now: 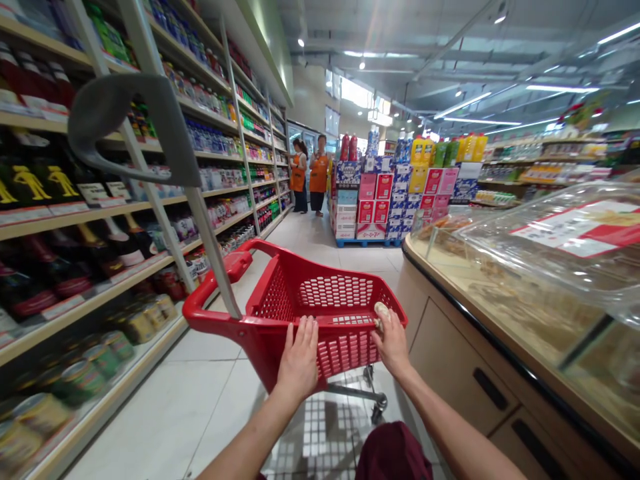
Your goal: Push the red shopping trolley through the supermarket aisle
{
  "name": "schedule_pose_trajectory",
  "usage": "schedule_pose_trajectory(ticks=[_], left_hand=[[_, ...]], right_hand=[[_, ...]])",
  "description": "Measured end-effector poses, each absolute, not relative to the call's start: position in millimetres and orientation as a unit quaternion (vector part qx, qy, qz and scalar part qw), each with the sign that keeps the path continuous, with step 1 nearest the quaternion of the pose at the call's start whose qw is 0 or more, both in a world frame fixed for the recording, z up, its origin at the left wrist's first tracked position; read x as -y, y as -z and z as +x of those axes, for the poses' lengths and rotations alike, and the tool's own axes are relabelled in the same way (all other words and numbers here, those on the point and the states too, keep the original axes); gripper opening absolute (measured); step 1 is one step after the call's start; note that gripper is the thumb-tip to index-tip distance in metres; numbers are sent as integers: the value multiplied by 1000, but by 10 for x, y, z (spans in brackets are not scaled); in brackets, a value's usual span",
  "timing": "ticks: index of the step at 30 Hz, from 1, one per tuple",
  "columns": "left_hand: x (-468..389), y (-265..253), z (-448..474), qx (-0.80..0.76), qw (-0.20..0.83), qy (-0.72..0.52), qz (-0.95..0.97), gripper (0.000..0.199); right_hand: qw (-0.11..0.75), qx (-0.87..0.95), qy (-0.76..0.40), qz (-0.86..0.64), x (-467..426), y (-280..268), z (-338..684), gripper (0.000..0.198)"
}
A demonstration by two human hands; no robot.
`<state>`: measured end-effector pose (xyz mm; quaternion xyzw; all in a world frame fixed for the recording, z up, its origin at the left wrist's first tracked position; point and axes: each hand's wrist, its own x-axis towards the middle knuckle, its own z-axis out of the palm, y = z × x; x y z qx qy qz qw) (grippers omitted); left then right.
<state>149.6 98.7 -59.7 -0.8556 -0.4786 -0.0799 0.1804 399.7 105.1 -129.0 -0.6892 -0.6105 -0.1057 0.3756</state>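
Note:
A red shopping cart (280, 273) with perforated sides stands sideways in front of me. My left hand (299, 357) lies against its near side, fingers stretched and pointing up at the rim. Farther right, my right hand (393, 343) is closed at the near right corner of the cart. Between its fingers is a crumpled, whitish cloth or tissue (383, 311), which touches or nearly touches the rim. A grey grip (180, 133) on a metal pole rises from the cart's left end.
Shelves (115, 220) of bottles and cans line the left side. On the right runs a display counter (425, 267) with clear plastic covers (565, 233). Stacked drink cartons (370, 200) stand ahead, and two people in orange vests (319, 175) are beyond the cart.

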Motion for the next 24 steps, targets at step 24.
schedule_pose_trajectory(ticks=[24], left_hand=[[-976, 657, 1460, 484, 202, 94, -846, 61]], right_hand=[[497, 569, 17, -655, -1028, 1117, 4369, 31]])
